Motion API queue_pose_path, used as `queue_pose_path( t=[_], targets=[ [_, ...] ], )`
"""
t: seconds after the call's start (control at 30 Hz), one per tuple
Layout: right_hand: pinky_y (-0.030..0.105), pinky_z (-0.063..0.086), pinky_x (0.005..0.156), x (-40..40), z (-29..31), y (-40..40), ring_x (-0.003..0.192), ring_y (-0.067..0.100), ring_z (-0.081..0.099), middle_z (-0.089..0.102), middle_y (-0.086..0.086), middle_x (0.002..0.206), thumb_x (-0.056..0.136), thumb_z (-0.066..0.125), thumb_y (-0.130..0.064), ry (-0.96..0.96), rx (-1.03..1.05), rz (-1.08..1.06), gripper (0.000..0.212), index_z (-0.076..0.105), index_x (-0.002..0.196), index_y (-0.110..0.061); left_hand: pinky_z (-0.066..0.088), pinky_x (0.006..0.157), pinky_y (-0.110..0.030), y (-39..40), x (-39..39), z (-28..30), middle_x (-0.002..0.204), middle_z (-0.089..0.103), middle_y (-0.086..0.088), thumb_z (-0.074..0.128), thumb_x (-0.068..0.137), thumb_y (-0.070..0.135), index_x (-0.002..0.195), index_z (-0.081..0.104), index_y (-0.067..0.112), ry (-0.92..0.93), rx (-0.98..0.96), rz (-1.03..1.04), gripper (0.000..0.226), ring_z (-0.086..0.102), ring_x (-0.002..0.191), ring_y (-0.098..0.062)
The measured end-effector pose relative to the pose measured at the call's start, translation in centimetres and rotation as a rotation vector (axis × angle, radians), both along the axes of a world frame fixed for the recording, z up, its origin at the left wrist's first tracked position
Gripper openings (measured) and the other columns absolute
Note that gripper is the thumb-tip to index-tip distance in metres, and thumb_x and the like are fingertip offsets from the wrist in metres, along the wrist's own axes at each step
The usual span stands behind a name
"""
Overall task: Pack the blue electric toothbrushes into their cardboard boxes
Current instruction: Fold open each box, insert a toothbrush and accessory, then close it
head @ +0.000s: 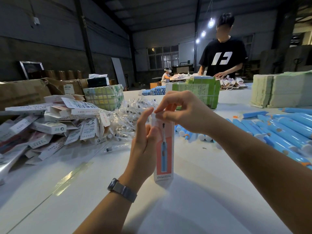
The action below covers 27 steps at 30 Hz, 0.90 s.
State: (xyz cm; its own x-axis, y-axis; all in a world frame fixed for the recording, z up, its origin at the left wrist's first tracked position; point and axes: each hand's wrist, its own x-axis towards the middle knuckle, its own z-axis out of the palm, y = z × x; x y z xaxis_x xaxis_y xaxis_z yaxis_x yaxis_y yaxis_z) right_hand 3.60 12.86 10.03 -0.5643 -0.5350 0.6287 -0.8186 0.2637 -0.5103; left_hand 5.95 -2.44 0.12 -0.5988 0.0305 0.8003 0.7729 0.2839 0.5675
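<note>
Box [163,147] stands upright at frame centre. Left hand [143,146] steadies its side w/ straight fingers; right hand [182,112] pinches the top flap (closing, prob.). Many brushes [278,130] lie loose at right, boxes heaped [50,125] at left: lots left.

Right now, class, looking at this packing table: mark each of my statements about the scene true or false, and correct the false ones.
1. The box stands upright on the table. True.
2. The right hand pinches the box's top flap. True.
3. The loose blue toothbrushes lie left of the box. False: they lie to its right.
4. The left wrist wears a watch. True.
5. The left hand rests flat on the table. False: it is raised against the box.
</note>
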Motion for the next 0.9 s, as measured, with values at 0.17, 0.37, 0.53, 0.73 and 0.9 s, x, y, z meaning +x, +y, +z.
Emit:
queue_pose_path(
  t=[0.17, 0.37, 0.53, 0.73, 0.9],
  targets=[
    [0.04, 0.053, 0.067, -0.3, -0.1, 0.1, 0.071, 0.026, 0.054, 0.054, -0.005, 0.079, 0.087, 0.071, -0.01, -0.029, 0.0, 0.023, 0.009, 0.074, 0.082, -0.018, 0.057, 0.07, -0.048, 0.0, 0.2, 0.1, 0.094, 0.064, -0.003, 0.032, 0.103, 0.026, 0.128, 0.037, 0.048, 0.011, 0.006, 0.005, 0.033, 0.065, 0.079, -0.021],
    [0.011, 0.045, 0.066, -0.6, -1.0, 0.1, 0.079, 0.003, 0.052, 0.049, -0.007, 0.084, 0.085, 0.074, -0.009, -0.017, 0.018, 0.044, 0.016, 0.073, 0.098, -0.018, 0.057, 0.068, -0.046, -0.3, 0.1, 0.0, 0.096, 0.065, 0.006, 0.034, 0.102, 0.023, 0.119, 0.041, 0.045, 0.022, 0.075, -0.002, 0.028, 0.065, 0.079, -0.023],
    [0.036, 0.055, 0.081, -1.1, -1.5, 0.0, 0.093, 0.022, 0.055, 0.051, 0.0, 0.094, 0.087, 0.072, -0.011, -0.037, 0.033, 0.045, 0.013, 0.072, 0.09, -0.023, 0.054, 0.059, -0.031, -0.3, -0.1, -0.3, 0.092, 0.062, 0.006, 0.035, 0.101, 0.027, 0.11, 0.042, 0.056, 0.034, 0.096, -0.009, 0.031, 0.062, 0.073, -0.015],
    [0.042, 0.054, 0.075, -1.6, -3.9, -1.1, 0.084, 0.019, 0.06, 0.061, 0.002, 0.101, 0.091, 0.067, -0.02, 0.22, -0.056, -0.312, 0.013, 0.072, 0.1, -0.013, 0.059, 0.066, -0.03, -0.4, -0.6, -0.8, 0.119, 0.063, 0.01, 0.041, 0.098, 0.039, 0.13, 0.042, 0.059, -0.107, 0.162, -0.068, 0.038, 0.07, 0.096, -0.02],
    [0.032, 0.048, 0.074, -0.8, -4.9, -0.9, 0.083, 0.022, 0.06, 0.066, 0.007, 0.095, 0.092, 0.064, -0.041, 0.048, 0.124, -0.385, 0.034, 0.07, 0.105, -0.01, 0.061, 0.073, -0.045, 0.6, -0.5, -1.5, 0.136, 0.06, -0.001, 0.046, 0.092, 0.023, 0.136, 0.036, 0.061, -0.135, 0.089, -0.128, 0.059, 0.069, 0.105, -0.024]
  ],
)
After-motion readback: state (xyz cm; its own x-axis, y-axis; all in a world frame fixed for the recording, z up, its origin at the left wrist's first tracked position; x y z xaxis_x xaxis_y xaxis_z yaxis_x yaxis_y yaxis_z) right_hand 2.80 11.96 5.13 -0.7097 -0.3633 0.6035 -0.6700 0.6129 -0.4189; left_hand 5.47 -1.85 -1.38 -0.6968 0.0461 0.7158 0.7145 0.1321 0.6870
